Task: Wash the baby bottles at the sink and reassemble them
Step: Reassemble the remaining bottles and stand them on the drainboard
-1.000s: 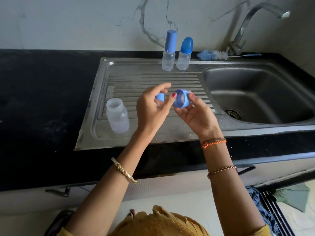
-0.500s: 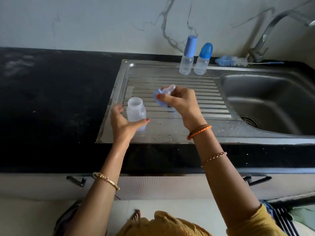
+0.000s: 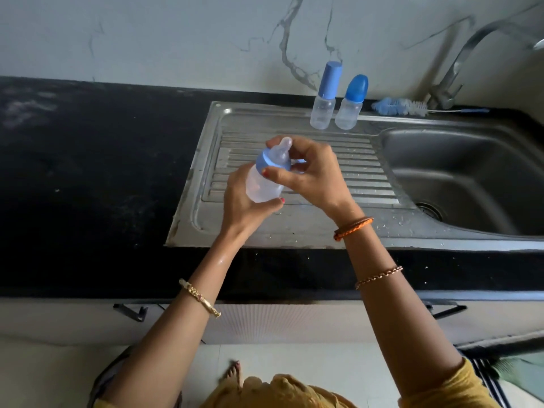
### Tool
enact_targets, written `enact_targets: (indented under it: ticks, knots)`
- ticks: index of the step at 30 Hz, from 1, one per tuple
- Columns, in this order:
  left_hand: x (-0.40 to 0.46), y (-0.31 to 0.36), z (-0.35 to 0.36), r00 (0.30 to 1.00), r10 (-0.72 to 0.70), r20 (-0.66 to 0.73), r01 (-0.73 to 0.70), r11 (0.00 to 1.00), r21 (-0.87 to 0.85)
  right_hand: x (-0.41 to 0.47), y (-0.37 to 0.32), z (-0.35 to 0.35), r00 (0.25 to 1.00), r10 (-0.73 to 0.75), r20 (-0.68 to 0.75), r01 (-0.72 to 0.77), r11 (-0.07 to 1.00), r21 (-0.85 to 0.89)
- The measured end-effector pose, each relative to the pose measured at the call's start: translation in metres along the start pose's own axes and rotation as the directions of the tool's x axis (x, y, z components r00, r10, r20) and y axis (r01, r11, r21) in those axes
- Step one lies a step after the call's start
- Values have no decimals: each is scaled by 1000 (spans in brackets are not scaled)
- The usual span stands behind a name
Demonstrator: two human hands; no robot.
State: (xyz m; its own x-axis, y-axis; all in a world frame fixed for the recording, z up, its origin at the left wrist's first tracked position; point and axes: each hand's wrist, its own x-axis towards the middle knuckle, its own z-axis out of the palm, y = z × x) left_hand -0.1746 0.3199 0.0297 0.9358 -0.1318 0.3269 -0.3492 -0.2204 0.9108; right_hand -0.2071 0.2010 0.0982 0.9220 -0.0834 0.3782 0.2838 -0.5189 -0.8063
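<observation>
Left hand point(image 3: 247, 198) grips the clear bottle point(image 3: 262, 184) body; right hand point(image 3: 309, 169) pinches the blue collar point(image 3: 263, 160) carrying the teat point(image 3: 281, 151), held tilted above the drainer's ribbed middle. Judgement: seat the collar square, turn until snug, avoid cross-threading. Two capped bottles point(image 3: 335, 107) stand at the drainer's far edge.

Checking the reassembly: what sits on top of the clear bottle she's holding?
A blue screw ring with a clear silicone teat sits on the clear plastic bottle. The right hand covers the ring's far side, hiding how it seats.
</observation>
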Motion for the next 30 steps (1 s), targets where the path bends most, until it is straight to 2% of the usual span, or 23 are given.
enact_targets:
  ticks: [3, 6, 7, 9, 13, 15, 18, 20, 21, 23, 27, 30]
  knots:
    - [-2, 11, 8, 995, 102, 16, -102, 995, -20, -3, 0, -11, 999, -18, -49, 16, 999, -33]
    - [1, 21, 21, 976, 216, 13, -216, 976, -1, -11, 2, -10, 950, -2, -312, -8, 1000, -29]
    - [3, 23, 25, 976, 215, 30, -216, 976, 24, -13, 3, -8, 922, -2, -388, -22, 998, -55]
    - [5, 23, 34, 979, 192, 63, -196, 979, 62, -13, 4, -8, 891, 15, -453, -71, 991, -109]
    - [2, 18, 45, 986, 139, 97, -156, 966, 206, -14, 8, -17, 874, 128, -468, -216, 966, -139]
    - [4, 23, 51, 985, 123, 123, -148, 965, 218, -17, 9, -22, 895, 194, -402, -249, 964, -89]
    - [9, 29, 59, 981, 41, 188, -72, 984, 161, -24, 8, -33, 921, 305, -241, -280, 951, 133]
    - [10, 27, 61, 972, -69, 224, 50, 995, 89, -27, 9, -41, 942, 297, -156, -241, 922, 302]
    - [10, 26, 62, 969, -94, 229, 80, 994, 71, -29, 9, -42, 956, 259, -141, -207, 930, 304]
    - [11, 26, 64, 967, -103, 232, 89, 993, 71, -32, 12, -41, 959, 203, -200, -152, 958, 245]
    - [5, 34, 75, 966, -91, 241, 82, 995, 48, -31, 16, -37, 883, 208, -422, -177, 978, 113]
    - [4, 39, 77, 965, -105, 240, 104, 994, 18, -30, 18, -37, 907, 210, -366, -190, 978, 90]
